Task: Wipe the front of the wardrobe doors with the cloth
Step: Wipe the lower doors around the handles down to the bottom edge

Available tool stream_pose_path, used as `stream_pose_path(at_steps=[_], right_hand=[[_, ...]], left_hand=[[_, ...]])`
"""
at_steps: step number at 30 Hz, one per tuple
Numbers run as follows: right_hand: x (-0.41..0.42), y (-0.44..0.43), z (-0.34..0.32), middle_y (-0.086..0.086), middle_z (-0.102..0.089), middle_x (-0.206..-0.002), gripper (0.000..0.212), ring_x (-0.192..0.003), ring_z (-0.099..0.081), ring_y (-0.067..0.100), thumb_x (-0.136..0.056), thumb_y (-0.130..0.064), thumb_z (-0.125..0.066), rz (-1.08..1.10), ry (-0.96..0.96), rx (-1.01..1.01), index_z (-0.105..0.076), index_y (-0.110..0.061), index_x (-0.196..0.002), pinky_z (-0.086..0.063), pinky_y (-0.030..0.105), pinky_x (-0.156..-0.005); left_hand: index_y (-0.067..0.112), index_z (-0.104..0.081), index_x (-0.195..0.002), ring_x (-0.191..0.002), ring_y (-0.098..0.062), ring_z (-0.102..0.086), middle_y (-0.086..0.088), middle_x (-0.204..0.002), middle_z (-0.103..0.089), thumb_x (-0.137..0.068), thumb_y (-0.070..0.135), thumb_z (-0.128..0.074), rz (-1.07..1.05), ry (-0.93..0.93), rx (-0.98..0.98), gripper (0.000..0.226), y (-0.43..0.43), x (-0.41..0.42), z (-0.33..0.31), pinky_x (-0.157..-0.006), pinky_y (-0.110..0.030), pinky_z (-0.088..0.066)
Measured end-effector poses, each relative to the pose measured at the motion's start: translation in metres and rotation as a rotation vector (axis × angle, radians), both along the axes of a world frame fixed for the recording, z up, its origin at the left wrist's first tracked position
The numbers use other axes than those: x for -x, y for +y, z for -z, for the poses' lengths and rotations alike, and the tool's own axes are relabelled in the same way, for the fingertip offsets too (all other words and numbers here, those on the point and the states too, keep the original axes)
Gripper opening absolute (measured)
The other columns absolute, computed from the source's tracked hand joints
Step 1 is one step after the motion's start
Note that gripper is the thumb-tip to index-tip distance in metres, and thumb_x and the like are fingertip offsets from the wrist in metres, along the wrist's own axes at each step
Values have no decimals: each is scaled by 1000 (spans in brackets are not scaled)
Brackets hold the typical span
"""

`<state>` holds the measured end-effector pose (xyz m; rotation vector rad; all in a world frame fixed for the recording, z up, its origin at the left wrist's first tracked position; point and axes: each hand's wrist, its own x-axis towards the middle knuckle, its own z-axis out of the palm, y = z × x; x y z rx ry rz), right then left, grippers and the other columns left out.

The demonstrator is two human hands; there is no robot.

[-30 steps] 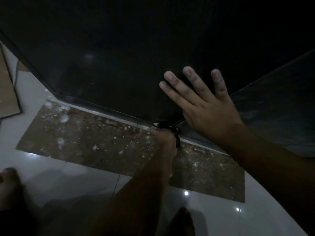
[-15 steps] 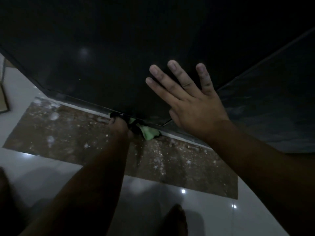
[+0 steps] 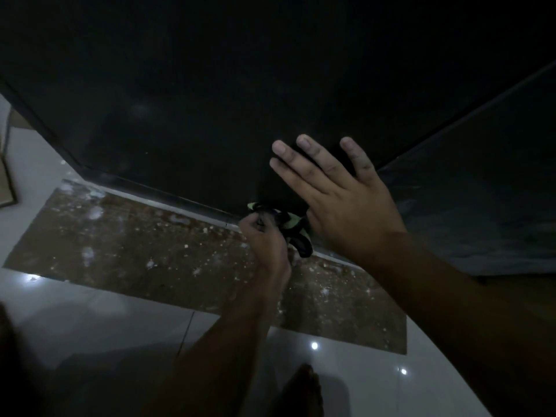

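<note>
- Black, glossy wardrobe door fills the upper head view, its bottom edge just above the floor.
- Left hand curls tightly round a bunched green-and-black cloth, held at the door's lower edge near its right corner.
- Right hand lies flat on the door just above the cloth, 4 fingers straight and spread, holding nothing.
- Brown speckled floor patch lies below the door, bordered by shiny white tiles.
</note>
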<state>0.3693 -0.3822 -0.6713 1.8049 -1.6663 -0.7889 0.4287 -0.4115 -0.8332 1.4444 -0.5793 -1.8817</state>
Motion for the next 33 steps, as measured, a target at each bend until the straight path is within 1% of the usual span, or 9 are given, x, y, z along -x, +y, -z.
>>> stream_pose_path(at_steps=[3, 7, 10, 16, 18, 22, 26, 29, 33], right_hand=[[-1, 1, -3, 0, 10, -166, 71, -153, 6, 18, -98, -32, -32, 11, 7, 0, 3, -19, -158, 6, 46, -119], [-6, -1, -4, -1, 12, -166, 73, -152, 10, 19, -96, -31, -36, 67, -64, -14, 1, -20, -159, 12, 49, -119], [-7, -1, -5, -1, 17, -165, 76, -151, 18, 19, -94, -32, -36, 104, -70, -38, 2, -21, -159, 17, 49, -118], [-10, -3, -1, 0, 16, -165, 80, -151, 17, 21, -92, -38, -46, 149, -119, -56, -5, -23, -159, 17, 53, -118], [-11, 0, 0, 1, 5, -166, 79, -153, 10, 23, -88, -37, -54, 140, -186, -59, -20, -23, -157, 13, 54, -119], [-22, 25, 7, 1, -11, -164, 81, -151, -2, 29, -80, -32, -65, 237, -484, -40, -29, -28, -152, -7, 55, -120], [-42, 54, 21, -14, 16, -160, 87, -151, 15, 20, -91, -15, -56, 558, -946, -45, -1, -44, -151, -22, 45, -120], [-48, 62, 50, -15, 17, -157, 107, -152, 7, 18, -91, -15, -66, 628, -1128, 158, 19, -50, -147, -23, 47, -122], [-60, 54, 60, 2, 12, -165, 107, -149, 12, -1, -88, -19, -73, 706, -1381, 625, 11, -32, -154, -8, 8, -115]], left_hand=[[26, -51, -108, -91, -15, -55, 2, -103, -54, -97, 19, -58, -151, -14, 153, 15, -21, -11, 10, -79, -36, -50], [1, -53, -116, -91, -9, -53, -5, -106, -54, -98, 6, -54, -381, -192, 220, 19, -91, -37, 31, -85, -16, -46], [24, -51, -103, -105, -21, -57, -7, -113, -56, -97, 13, -53, -403, -210, 169, 12, -129, -58, 63, -99, -40, -51], [42, -52, -109, -97, -29, -67, -3, -112, -64, -69, 61, -46, -129, -275, -21, 44, -132, -53, 153, -82, -54, -58], [44, -48, -96, -99, -33, -65, -8, -111, -61, -82, 44, -51, -88, -185, -40, 14, -106, -34, 128, -84, -58, -56], [33, -47, -87, -98, -35, -62, -12, -106, -61, -95, 23, -55, -48, -64, -87, 16, -60, -29, 11, -86, -57, -54], [26, -51, -89, -89, -27, -64, -10, -99, -63, -93, 23, -62, 125, -8, 91, 12, -33, -32, -53, -81, -52, -56], [25, -55, -88, -80, -20, -65, -5, -88, -66, -90, 25, -66, 343, 99, 326, 11, -20, -30, -89, -75, -45, -56], [29, -53, -89, -79, -20, -68, -2, -85, -68, -93, 30, -62, 525, 68, 505, 9, -11, -26, -115, -75, -51, -57]])
